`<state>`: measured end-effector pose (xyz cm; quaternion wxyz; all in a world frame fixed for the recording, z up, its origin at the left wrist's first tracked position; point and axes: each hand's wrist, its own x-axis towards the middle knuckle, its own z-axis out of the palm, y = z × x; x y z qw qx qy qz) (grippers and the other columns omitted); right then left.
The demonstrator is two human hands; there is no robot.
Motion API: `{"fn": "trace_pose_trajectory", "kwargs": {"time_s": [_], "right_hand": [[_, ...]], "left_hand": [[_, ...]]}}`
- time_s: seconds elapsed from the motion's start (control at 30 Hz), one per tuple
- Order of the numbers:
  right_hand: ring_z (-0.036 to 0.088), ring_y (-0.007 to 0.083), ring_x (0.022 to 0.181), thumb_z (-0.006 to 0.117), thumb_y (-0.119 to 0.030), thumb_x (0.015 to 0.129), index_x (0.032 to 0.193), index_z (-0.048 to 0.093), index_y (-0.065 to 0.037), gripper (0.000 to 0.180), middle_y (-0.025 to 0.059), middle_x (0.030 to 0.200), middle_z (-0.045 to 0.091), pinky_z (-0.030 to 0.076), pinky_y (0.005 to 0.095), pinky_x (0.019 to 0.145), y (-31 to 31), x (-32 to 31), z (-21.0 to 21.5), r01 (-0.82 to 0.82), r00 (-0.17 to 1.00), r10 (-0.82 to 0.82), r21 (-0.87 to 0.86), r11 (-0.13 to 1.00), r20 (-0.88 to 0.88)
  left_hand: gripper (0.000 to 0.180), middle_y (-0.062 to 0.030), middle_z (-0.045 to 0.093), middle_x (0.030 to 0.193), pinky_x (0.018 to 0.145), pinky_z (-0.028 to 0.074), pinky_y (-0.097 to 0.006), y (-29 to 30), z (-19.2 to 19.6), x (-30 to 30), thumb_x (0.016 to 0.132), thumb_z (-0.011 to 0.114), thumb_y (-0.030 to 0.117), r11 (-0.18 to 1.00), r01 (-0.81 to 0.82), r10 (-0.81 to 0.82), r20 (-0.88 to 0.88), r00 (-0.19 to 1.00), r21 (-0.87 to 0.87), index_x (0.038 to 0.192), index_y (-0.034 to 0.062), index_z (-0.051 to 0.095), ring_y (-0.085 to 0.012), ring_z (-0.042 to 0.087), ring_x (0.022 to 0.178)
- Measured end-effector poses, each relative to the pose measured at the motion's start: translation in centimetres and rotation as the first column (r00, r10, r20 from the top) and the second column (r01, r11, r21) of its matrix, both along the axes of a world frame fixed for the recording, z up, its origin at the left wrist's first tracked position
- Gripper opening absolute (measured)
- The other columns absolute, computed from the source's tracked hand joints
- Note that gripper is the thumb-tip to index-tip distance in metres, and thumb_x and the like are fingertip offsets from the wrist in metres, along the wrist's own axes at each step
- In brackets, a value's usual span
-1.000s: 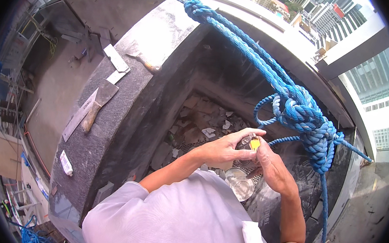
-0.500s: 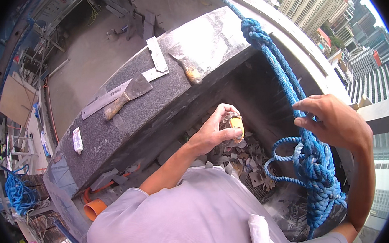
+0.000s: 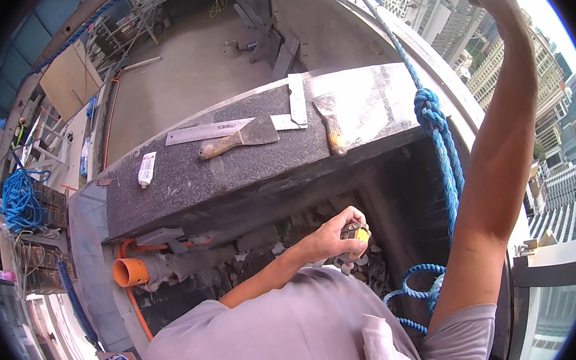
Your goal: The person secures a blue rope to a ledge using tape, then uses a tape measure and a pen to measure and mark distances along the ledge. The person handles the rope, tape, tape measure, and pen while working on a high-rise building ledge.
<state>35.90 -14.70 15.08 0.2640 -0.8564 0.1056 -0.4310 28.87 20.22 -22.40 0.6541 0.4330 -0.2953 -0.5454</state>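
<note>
My left hand (image 3: 327, 240) is closed around a compact tape measure (image 3: 363, 236) with a dark body and a yellow face. It holds the tape low, over the dark rubble-strewn recess in front of the stone ledge (image 3: 213, 184). My right arm reaches up past the blue rope (image 3: 435, 117). The right hand (image 3: 497, 3) is cut off by the top edge, so its fingers are mostly hidden. On the ledge lie a metal square (image 3: 200, 132), a broad scraper (image 3: 240, 140) resting across it, a second wood-handled scraper (image 3: 334, 131) and a small white tube (image 3: 146, 169).
An orange pipe (image 3: 130, 272) juts out at the left end of the recess. Rope loops (image 3: 416, 275) hang beside my right upper arm. A coil of blue rope (image 3: 24, 201) lies far left. Beyond the parapet on the right, tall buildings drop away below.
My right hand has risen from beside the rope to the top edge. The whole view has shifted and turned. The tape measure is still in my left hand.
</note>
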Motion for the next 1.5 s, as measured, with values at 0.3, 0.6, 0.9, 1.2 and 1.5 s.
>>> {"fn": "trace_pose_trajectory", "kwargs": {"time_s": [0.3, 0.6, 0.9, 1.2, 1.5], "right_hand": [[0.072, 0.0110, 0.073, 0.075, -0.021, 0.106, 0.125, 0.080, 0.001, 0.029, 0.0096, 0.093, 0.081, 0.052, 0.0256, 0.064, 13.2, -1.8, -15.7, -0.304, 0.952, 0.280, 0.443, 0.843, 0.120], [0.070, 0.0099, 0.074, 0.074, -0.023, 0.107, 0.116, 0.079, 0.002, 0.027, 0.0056, 0.089, 0.079, 0.053, 0.0250, 0.066, 22.3, -14.9, -29.5, -0.061, 0.833, 0.482, 0.821, 0.568, -0.272], [0.070, 0.0081, 0.085, 0.082, -0.015, 0.099, 0.125, 0.076, 0.003, 0.032, 0.0039, 0.100, 0.078, 0.054, 0.0237, 0.070, 30.5, -18.1, -37.0, 0.070, 0.912, 0.323, 0.870, 0.488, -0.254], [0.077, 0.0151, 0.092, 0.084, -0.019, 0.096, 0.114, 0.082, 0.002, 0.028, 0.0116, 0.105, 0.082, 0.061, 0.0312, 0.084, 30.4, -18.8, -37.3, 0.081, 0.895, 0.311, 0.802, 0.592, -0.320], [0.066, 0.0079, 0.080, 0.079, -0.014, 0.103, 0.119, 0.077, -0.001, 0.021, 0.0016, 0.097, 0.076, 0.052, 0.0228, 0.071, 25.0, -18.5, -36.6, -0.070, 0.996, 0.063, 0.975, 0.213, 0.058]], "left_hand": [[0.044, -0.0054, 0.063, 0.132, 0.096, 0.067, -0.035, 9.0, -2.6, 1.9, 0.102, 0.066, -0.002, 0.988, -0.117, 0.131, -0.144, 0.981, 0.104, 0.145, 0.0080, 0.058, -0.0129, 0.067, 0.115], [0.045, -0.0061, 0.057, 0.143, 0.098, 0.069, -0.043, 13.4, -1.4, 3.9, 0.109, 0.062, 0.010, 0.981, -0.164, 0.173, -0.081, 0.982, 0.105, 0.154, 0.0125, 0.055, -0.0183, 0.063, 0.125], [0.047, -0.0158, 0.058, 0.141, 0.112, 0.053, -0.045, 12.1, -3.2, 2.5, 0.108, 0.066, 0.027, 0.977, -0.182, 0.111, 0.457, 0.883, 0.114, 0.152, 0.0129, 0.060, -0.0331, 0.064, 0.129], [0.065, -0.0231, 0.064, 0.133, 0.091, 0.066, -0.042, 12.2, -3.2, 1.1, 0.102, 0.073, 0.022, 0.939, -0.261, 0.152, 0.409, 0.900, 0.225, 0.154, 0.0010, 0.041, -0.0285, 0.068, 0.119], [0.034, -0.0150, 0.068, 0.101, 0.084, 0.054, -0.038, 16.4, -5.3, 2.2, 0.093, 0.065, 0.021, 0.833, -0.303, 0.032, 0.506, 0.862, 0.463, 0.122, 0.0036, 0.067, -0.0245, 0.066, 0.090]]}}
